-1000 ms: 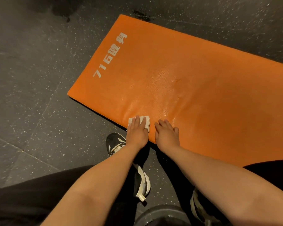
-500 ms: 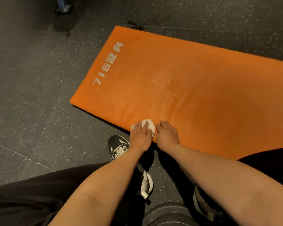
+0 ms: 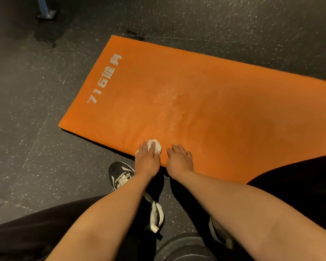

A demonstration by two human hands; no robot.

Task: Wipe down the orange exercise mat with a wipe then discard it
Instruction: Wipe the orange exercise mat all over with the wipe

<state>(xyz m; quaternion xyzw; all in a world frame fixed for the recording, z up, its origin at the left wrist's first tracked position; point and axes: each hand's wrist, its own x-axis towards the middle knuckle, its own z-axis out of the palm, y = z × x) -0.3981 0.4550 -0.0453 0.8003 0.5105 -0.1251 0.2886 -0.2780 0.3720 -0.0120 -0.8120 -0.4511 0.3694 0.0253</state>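
An orange exercise mat [image 3: 205, 102] with white print near its left end lies flat on the dark floor. At its near edge my left hand [image 3: 147, 159] presses a bunched white wipe [image 3: 156, 146] onto the mat with straight fingers; most of the wipe is hidden under the hand. Just to the right, my right hand [image 3: 179, 159] rests flat on the mat edge and holds nothing. A damp sheen shows across the mat's middle.
Speckled black rubber flooring [image 3: 36, 110] surrounds the mat. My black-and-white shoe [image 3: 120, 176] stands just in front of the mat edge. A dark round weight plate [image 3: 184, 249] lies at the bottom. A blue equipment leg [image 3: 45, 10] stands at the far left.
The flat wipe under my left hand has bunched into a wad and shifted slightly right along the mat's near edge. My right hand stays in place. The view has pulled back a little.
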